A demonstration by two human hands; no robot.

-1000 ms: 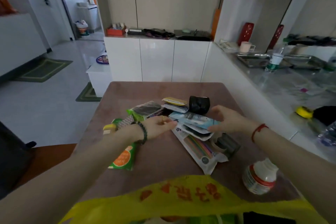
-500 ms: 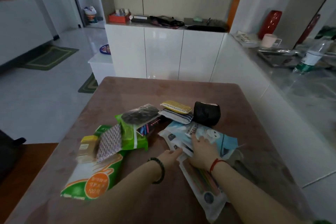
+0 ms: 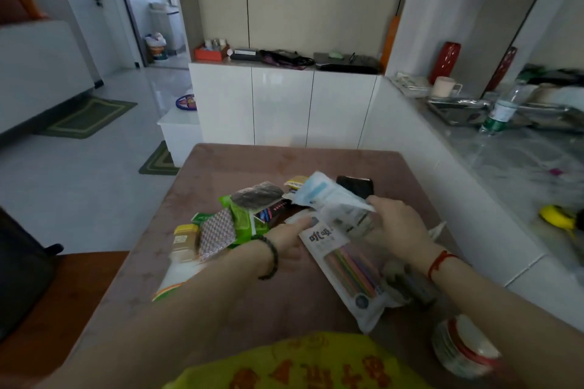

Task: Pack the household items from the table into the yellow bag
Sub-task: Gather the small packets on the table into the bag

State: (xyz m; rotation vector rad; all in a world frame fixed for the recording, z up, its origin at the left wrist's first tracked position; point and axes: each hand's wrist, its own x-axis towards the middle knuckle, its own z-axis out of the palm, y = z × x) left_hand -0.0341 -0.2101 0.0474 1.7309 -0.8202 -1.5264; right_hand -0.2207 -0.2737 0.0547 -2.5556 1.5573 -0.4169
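A heap of packets lies on the brown table (image 3: 240, 167). My right hand (image 3: 398, 227) grips a pale blue and white packet (image 3: 328, 199) and holds it tilted above the heap. My left hand (image 3: 290, 235) rests flat with its fingertips on the top end of a long straw packet (image 3: 350, 268), which lies on the table. The yellow bag (image 3: 303, 363) with red print sits at the near edge, below my arms. A green packet (image 3: 243, 221) and a black roll (image 3: 355, 186) lie in the heap.
A white jar with a red band (image 3: 464, 347) stands at the near right of the table. A dark tape dispenser (image 3: 410, 284) lies under my right forearm. A white counter (image 3: 505, 174) runs along the right, white cabinets (image 3: 284, 110) behind, and a dark chair (image 3: 22, 275) at left.
My right hand has closed on the pale blue packet and raised it off the heap. The view dropped back, bringing the yellow bag and the white jar into sight again.
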